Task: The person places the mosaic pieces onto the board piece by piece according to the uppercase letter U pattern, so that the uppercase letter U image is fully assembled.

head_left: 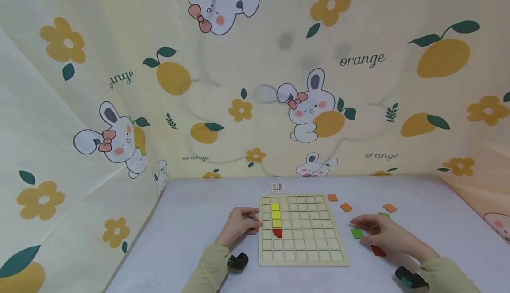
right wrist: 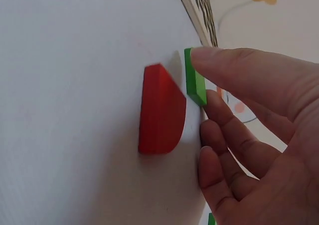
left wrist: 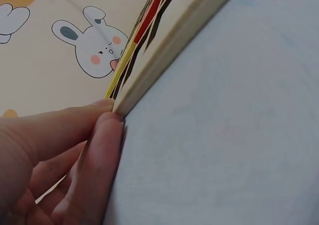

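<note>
A pale wooden grid board (head_left: 304, 260) lies on the table. Three yellow square tiles (head_left: 276, 215) form a column in it, with a red round-cornered tile (head_left: 277, 233) just below them. My left hand (head_left: 237, 225) holds the board's left edge, thumb and fingertips against the rim. To the right of the board, my right hand (head_left: 384, 235) hovers low with fingers bent around a green square tile (head_left: 357, 233). In the right wrist view, the thumb (right wrist: 204, 58) overlaps one end of that tile. A second red round-cornered tile (right wrist: 162, 115) lies beside it.
Behind the right hand lies another green tile (head_left: 384, 215), partly covered. Three orange tiles (head_left: 346, 207) are scattered near the board's far right corner. A small pattern card (head_left: 278, 187) sits behind the board. A printed cloth (head_left: 239, 142) hangs at the back and sides.
</note>
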The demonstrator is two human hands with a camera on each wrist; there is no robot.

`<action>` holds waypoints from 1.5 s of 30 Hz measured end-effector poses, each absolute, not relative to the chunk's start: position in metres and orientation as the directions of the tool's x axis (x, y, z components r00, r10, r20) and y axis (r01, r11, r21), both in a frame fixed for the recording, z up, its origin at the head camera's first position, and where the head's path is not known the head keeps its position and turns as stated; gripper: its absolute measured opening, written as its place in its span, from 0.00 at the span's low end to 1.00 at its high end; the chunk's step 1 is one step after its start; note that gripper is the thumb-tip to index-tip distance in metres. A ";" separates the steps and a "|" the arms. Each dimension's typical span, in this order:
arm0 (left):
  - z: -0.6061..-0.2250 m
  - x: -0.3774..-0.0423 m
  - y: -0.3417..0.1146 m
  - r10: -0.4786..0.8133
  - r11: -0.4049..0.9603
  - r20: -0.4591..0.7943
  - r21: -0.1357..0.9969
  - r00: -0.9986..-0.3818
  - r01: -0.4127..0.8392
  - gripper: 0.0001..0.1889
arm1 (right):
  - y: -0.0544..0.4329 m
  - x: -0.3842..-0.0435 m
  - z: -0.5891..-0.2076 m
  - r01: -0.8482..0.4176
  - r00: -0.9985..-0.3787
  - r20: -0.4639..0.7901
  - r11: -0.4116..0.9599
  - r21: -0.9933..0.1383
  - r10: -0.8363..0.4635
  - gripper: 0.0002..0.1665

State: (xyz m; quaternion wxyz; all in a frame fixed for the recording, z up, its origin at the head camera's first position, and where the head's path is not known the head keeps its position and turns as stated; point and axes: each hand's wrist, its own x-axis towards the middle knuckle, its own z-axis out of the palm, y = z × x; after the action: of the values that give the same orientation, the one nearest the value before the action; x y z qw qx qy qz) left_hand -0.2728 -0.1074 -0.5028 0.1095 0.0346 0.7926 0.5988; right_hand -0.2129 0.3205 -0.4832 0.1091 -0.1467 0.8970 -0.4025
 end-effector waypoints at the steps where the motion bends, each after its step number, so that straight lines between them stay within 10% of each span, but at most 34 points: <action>1: -0.503 -0.273 -0.107 0.188 0.283 -0.129 0.956 -0.974 -0.072 0.25 | 0.321 -0.213 -0.483 -0.171 -0.935 -0.081 0.637 -0.752 -0.346 0.29; 28: -0.505 -0.273 -0.108 0.183 0.273 -0.120 0.960 -0.976 -0.067 0.25 | 0.317 -0.220 -0.479 -0.293 -0.920 0.025 0.644 -0.707 -0.391 0.14; 45: -0.502 -0.272 -0.108 0.185 0.283 -0.126 0.957 -0.975 -0.070 0.25 | 0.221 -0.233 -0.458 -0.440 -0.838 0.161 0.472 -0.764 -0.521 0.16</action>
State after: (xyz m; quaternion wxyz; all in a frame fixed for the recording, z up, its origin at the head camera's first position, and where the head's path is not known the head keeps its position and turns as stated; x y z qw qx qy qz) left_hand -0.2716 -0.1078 -0.5022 0.1068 0.0364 0.7938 0.5976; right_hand -0.2335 0.2207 -0.4578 0.0469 -0.2804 0.8565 -0.4309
